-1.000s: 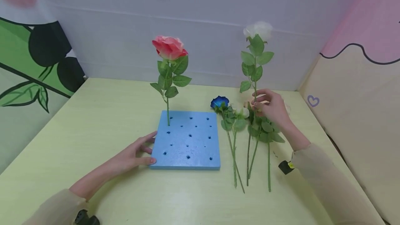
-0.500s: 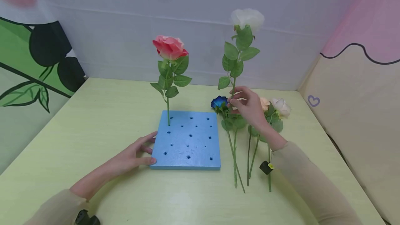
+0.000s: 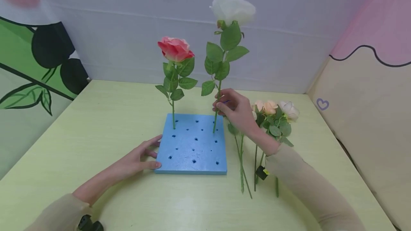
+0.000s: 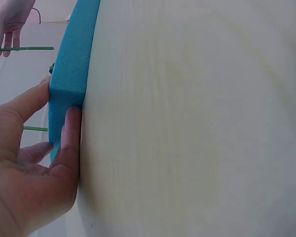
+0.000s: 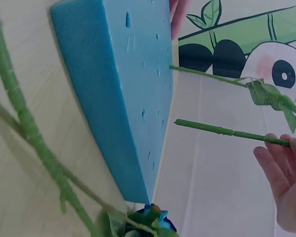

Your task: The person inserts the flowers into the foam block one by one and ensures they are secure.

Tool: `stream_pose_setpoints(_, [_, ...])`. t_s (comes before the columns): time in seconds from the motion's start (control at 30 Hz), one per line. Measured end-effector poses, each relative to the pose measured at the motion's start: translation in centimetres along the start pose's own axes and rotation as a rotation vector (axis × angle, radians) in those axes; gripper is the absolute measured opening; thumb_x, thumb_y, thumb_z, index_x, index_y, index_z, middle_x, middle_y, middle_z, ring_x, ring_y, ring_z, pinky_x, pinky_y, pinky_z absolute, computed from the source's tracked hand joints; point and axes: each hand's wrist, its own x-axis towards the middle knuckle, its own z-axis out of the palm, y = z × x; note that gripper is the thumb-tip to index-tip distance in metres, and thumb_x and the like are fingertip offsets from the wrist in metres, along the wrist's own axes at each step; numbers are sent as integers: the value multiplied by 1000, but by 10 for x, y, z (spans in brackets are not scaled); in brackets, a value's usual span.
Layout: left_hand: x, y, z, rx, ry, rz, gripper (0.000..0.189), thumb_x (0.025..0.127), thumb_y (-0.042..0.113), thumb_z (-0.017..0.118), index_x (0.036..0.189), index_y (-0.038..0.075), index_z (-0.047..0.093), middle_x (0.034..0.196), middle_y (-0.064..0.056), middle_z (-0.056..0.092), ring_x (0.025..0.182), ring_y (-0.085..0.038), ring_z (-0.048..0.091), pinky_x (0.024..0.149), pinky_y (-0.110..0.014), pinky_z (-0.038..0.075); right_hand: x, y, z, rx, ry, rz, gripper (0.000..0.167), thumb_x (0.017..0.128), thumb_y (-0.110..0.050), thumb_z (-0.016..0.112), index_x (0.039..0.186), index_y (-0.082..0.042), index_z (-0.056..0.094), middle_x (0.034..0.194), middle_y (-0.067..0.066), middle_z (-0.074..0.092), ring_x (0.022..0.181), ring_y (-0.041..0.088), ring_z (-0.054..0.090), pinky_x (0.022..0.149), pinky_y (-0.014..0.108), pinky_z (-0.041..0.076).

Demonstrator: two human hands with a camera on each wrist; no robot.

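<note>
My right hand pinches the green stem of a white artificial rose, holding it upright above the back right of a blue foam board. In the right wrist view the cut end of the stem points at the board's holed face, a small gap away. My left hand grips the left side of the board, thumb on its front corner and fingers along the edge, as the left wrist view also shows. A pink-red rose stands upright in a hole at the back left.
Right of the board, several artificial roses lie on the pale table, with peach blooms and a whitish bloom. A blue rose lies by the board, mostly hidden by my right hand in the head view. A grey-white wall stands behind.
My right hand has carried the white rose leftward from above the lying flowers to over the board. My left hand and the board have stayed put.
</note>
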Motion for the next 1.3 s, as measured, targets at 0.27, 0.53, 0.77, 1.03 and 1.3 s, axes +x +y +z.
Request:
stream_pose_setpoints(0.27, [0,1,0,-10,-7,-5,92,88,29,75,159,20,17,155,-19,33,121,-31,51,89,-36,45,7,-2,26,12,-80,-15,18,95,0,61,112,0,63,97,21,72,86,35,74,77,50,59])
stream_pose_setpoints(0.53, [1,0,0,-21,-8,-17,92,88,30,74,159,23,17,156,-18,32,122,-31,51,87,-35,46,18,3,44,-22,-134,-36,15,96,-4,61,111,-1,63,95,18,74,81,27,75,76,41,60])
stream_pose_setpoints(0.77, [1,-1,0,-18,-5,-28,92,88,32,75,159,25,17,156,-16,33,122,-29,52,89,-34,47,27,5,56,-23,-148,-58,14,96,-4,61,109,-3,63,95,17,74,81,26,75,76,33,60])
stream_pose_setpoints(1.03, [1,-1,0,-17,-11,-24,92,88,32,74,159,25,17,156,-17,32,122,-29,52,90,-35,47,34,6,63,-46,-123,-50,11,97,-6,61,107,-7,63,94,14,74,80,22,75,75,30,60])
stream_pose_setpoints(1.3, [1,-1,0,-16,-11,-24,91,88,32,74,159,24,17,156,-17,32,122,-29,51,90,-35,46,37,10,66,-32,-112,-17,12,97,-6,60,109,-6,63,95,15,75,82,25,75,76,38,60])
